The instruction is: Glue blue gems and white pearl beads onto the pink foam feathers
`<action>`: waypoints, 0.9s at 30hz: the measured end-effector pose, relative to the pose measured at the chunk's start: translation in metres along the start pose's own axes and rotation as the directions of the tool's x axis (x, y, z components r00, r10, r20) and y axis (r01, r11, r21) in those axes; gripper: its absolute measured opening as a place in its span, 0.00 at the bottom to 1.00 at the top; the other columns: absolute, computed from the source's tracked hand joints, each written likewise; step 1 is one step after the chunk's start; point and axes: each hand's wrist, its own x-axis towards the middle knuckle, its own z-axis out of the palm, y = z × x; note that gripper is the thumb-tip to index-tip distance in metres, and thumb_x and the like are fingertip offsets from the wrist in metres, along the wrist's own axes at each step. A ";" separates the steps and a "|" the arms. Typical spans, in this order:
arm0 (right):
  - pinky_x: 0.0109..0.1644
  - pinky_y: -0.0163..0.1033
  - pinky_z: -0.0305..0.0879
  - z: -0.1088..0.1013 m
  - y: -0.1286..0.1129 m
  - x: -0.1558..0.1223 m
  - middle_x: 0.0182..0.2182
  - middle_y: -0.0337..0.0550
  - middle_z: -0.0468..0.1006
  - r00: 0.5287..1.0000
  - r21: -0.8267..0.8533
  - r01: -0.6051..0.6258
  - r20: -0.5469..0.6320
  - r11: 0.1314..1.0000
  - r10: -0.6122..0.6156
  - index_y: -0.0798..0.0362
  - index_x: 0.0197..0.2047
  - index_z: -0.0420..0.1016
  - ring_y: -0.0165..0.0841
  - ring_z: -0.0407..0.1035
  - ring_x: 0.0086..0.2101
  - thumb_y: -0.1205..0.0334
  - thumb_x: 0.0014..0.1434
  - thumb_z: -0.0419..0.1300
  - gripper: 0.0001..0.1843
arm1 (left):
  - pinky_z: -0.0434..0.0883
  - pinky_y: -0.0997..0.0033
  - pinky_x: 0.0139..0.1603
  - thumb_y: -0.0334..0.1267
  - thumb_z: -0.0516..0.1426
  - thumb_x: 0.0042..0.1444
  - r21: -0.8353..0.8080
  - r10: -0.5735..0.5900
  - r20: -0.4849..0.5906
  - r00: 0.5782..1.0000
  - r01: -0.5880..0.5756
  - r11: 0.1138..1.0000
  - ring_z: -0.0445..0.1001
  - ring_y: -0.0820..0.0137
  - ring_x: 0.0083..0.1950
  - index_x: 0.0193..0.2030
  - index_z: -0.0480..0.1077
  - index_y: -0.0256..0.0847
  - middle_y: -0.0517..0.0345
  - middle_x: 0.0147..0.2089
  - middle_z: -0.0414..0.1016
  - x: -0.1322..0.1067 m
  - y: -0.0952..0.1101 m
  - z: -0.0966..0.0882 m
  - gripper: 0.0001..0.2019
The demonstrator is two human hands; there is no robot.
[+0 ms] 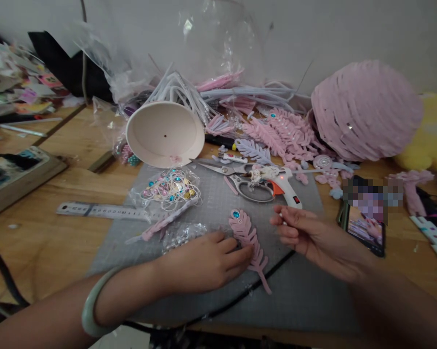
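Note:
On the grey cutting mat (313, 300) lies a pink fuzzy feather (242, 228) with a blue gem near its top. My left hand (200, 261) is palm down beside it, fingers spread and their tips touching its edge; the thumb is hidden. A clear bag of pearly beads (185, 235) is partly under that hand. Right of the feather, my right hand (305, 232) is raised with its fingertips pinched on a small white bead (283, 216). Above it rests a white glue gun (286, 186) with an orange trigger and a lit red light.
Scissors (226, 169) lie by the glue gun. A steel ruler (95, 210), a bag of gem strings (173, 189) and a cream bowl (163, 133) are to the left. A phone (366, 228) lies right. A black cable (240, 295) crosses the mat; a pink wrapped ball (367, 111) stands behind.

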 end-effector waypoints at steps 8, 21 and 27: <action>0.22 0.22 0.55 0.005 0.010 0.000 0.20 0.34 0.68 0.990 0.031 -0.084 0.118 0.996 0.080 0.58 0.27 0.75 0.17 0.55 0.19 0.61 0.46 0.70 0.10 | 0.62 0.65 0.33 0.35 0.51 0.62 -0.005 -0.012 0.000 1.000 0.012 1.000 0.67 0.68 0.40 0.50 0.69 0.38 0.54 0.57 0.66 0.000 0.001 -0.002 0.12; 0.33 0.22 0.72 0.004 0.013 0.001 0.26 0.38 0.78 0.988 0.026 -0.152 0.043 0.988 0.150 0.57 0.32 0.80 0.20 0.72 0.26 0.70 0.41 0.71 0.11 | 0.61 0.66 0.33 0.34 0.49 0.63 -0.037 -0.037 -0.005 0.999 0.037 0.999 0.68 0.67 0.39 0.49 0.69 0.37 0.52 0.57 0.67 0.000 0.001 -0.001 0.11; 0.35 0.23 0.72 0.005 0.013 0.000 0.28 0.39 0.80 0.993 -0.068 -0.114 -0.014 0.991 0.113 0.57 0.31 0.80 0.23 0.75 0.27 0.72 0.43 0.70 0.09 | 0.62 0.65 0.33 0.34 0.50 0.63 -0.035 -0.031 -0.019 0.999 0.030 0.999 0.68 0.67 0.40 0.50 0.68 0.36 0.52 0.57 0.66 -0.001 0.001 0.001 0.12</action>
